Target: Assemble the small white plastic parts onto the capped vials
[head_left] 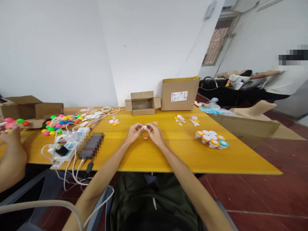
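Observation:
Between the fingertips of both hands is a small white piece (144, 127), too small to name more exactly. My left hand (133, 132) pinches it from one side and my right hand (154, 132) from the other. Just below them on the yellow table an orange round part (145, 136) lies by itself. Off to the right stands a cluster of round pieces with white, orange and teal tops (209, 137). Farther back are small piles of white and orange parts (179, 119), with another such pile (114, 122) to the left.
An open cardboard box (143, 110) and a taller closed carton (178, 96) stand at the wall. Left of me are a power strip (69, 149), cables, a phone (90, 146) and colourful balls (61, 123). A co-worker's arm (12, 154) reaches in at far left.

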The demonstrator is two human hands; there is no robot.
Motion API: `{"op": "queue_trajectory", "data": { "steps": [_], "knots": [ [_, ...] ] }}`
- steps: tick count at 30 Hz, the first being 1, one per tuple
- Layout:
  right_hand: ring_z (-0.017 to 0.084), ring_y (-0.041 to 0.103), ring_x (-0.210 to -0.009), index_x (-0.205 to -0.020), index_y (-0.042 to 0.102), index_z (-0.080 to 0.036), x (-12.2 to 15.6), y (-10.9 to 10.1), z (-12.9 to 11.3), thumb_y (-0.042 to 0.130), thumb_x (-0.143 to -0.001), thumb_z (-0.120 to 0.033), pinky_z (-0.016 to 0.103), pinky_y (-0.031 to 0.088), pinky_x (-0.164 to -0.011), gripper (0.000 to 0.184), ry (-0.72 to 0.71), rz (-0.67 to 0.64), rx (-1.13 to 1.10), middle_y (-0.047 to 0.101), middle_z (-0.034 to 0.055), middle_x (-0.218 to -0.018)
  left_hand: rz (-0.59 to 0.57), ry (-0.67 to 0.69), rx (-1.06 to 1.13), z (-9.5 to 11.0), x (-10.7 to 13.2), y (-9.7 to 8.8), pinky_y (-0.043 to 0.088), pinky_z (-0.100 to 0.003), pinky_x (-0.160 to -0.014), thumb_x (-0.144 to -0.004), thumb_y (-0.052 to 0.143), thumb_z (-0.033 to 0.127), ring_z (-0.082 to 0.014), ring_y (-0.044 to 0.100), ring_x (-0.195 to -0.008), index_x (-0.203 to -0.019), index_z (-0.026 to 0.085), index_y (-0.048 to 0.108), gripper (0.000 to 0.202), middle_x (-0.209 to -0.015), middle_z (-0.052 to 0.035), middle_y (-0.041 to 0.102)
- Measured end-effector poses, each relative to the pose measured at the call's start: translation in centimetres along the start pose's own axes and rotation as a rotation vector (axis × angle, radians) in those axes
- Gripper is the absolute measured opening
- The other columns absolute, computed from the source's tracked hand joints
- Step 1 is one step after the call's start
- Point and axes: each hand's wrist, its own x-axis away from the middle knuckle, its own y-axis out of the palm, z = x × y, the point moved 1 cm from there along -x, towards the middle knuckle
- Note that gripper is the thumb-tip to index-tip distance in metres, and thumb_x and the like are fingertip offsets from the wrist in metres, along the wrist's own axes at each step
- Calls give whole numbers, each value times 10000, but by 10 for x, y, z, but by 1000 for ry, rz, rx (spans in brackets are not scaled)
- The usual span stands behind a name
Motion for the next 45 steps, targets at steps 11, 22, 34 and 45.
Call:
{"op": "queue_trajectory", "data": {
  "steps": [11, 22, 34, 45],
  "knots": [
    [191, 637, -760, -807, 667, -237, 0, 1, -2, 572, -834, -341, 293, 515, -670, 144, 32, 17, -31, 699, 27, -791, -2, -26, 35, -1, 1, 1, 508, -283, -740, -851, 641, 408, -154, 633, -761, -835, 192, 669, 219, -823, -21, 707],
    [215, 687, -755, -823, 709, -225, -3, 2, 5, 641, -784, -395, 336, 562, -707, 188, 163, 15, -207, 749, 45, -818, -16, -81, 2, -5, 1, 3, 508, -266, -716, -816, 674, 312, -162, 664, -797, -929, 190, 677, 166, -858, -32, 723],
    [187, 630, -612, -737, 708, -218, -3, 0, 4, 608, -807, -518, 304, 520, -604, 323, 179, -36, -208, 685, 18, -642, 7, -68, -39, 1, 1, 2, 503, -265, -706, -819, 654, 284, -155, 655, -778, -932, 193, 681, 147, -859, -22, 727],
    [165, 586, -552, -613, 609, -220, -2, -1, 5, 467, -854, -697, 291, 500, -566, 554, 180, -21, -187, 631, 8, -580, 19, -85, -25, 4, 1, 3, 486, -269, -690, -830, 648, 446, -151, 622, -734, -815, 196, 685, 253, -783, -6, 709]
  ]
}}
